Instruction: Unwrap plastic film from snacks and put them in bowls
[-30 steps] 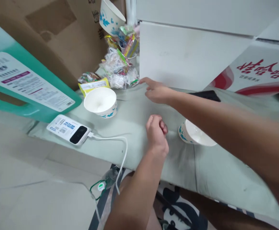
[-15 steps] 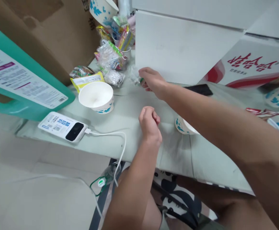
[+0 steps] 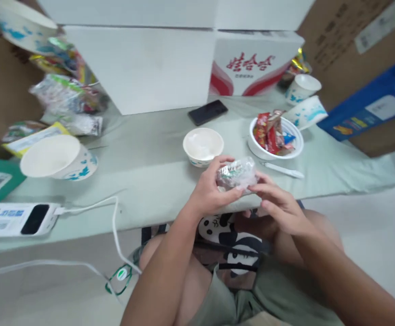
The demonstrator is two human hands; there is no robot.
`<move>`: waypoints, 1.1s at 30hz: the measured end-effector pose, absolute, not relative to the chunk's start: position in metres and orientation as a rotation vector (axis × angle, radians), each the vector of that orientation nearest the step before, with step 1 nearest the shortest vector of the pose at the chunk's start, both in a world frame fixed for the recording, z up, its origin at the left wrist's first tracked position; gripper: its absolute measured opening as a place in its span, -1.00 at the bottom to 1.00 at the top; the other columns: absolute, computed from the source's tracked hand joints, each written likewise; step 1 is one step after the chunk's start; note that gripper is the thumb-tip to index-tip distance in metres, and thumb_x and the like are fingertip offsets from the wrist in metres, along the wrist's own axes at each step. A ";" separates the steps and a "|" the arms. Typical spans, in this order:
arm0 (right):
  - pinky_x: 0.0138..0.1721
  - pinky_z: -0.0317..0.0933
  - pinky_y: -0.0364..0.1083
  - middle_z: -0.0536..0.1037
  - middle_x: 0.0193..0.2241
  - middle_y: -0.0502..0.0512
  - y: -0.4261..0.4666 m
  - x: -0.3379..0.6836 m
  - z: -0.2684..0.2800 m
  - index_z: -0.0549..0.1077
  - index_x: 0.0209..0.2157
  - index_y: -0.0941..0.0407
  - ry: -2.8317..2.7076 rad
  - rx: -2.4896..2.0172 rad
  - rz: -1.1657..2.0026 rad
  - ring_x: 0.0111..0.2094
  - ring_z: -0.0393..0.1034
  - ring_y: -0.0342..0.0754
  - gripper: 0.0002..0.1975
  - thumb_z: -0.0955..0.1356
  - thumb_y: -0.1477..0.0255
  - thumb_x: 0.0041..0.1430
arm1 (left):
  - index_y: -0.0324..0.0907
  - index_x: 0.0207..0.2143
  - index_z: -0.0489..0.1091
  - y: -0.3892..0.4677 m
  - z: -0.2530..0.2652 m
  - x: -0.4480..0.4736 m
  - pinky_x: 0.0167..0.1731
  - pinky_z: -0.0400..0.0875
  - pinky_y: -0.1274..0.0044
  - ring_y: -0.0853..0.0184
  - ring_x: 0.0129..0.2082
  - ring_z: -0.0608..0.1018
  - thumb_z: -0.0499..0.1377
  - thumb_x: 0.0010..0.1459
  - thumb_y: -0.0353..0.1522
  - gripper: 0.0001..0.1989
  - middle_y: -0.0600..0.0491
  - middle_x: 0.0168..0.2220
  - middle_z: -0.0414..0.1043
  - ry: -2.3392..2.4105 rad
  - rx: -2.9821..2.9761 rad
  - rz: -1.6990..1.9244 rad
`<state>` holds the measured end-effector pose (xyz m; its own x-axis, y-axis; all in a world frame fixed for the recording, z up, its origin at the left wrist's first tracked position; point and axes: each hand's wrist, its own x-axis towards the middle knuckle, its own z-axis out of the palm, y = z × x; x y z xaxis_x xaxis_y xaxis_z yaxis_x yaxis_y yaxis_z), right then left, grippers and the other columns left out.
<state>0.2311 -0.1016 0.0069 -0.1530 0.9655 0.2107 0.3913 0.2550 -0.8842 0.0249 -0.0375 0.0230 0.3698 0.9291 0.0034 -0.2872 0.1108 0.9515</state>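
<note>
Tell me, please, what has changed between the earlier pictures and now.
The right hand has drawn a clear packet away from the heap of packets, toward the front of the table. The left hand, earlier a loose fist, now holds it, while the right touches its side. The view has swung right. The phone and power bank stayed put.

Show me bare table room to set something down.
Bare tablecloth shows between the left paper bowl and middle paper bowl; another patch lies in front of the blue package. Crowded: the far left, with wrapped snacks; around the snack-filled white plastic bowl; and where the left hand holds a clear-wrapped packet.
</note>
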 end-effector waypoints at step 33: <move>-0.39 0.40 -0.06 0.62 -0.31 0.06 -0.077 0.279 -0.022 0.16 -0.23 0.01 -1.155 -1.035 1.504 -0.43 0.53 -0.07 -0.77 0.25 0.18 0.24 | -0.10 -0.30 0.63 -0.028 -0.017 0.084 -0.33 0.41 0.52 0.31 -0.37 0.53 0.30 -0.04 -0.32 -0.80 0.05 -0.37 0.59 1.273 1.455 0.858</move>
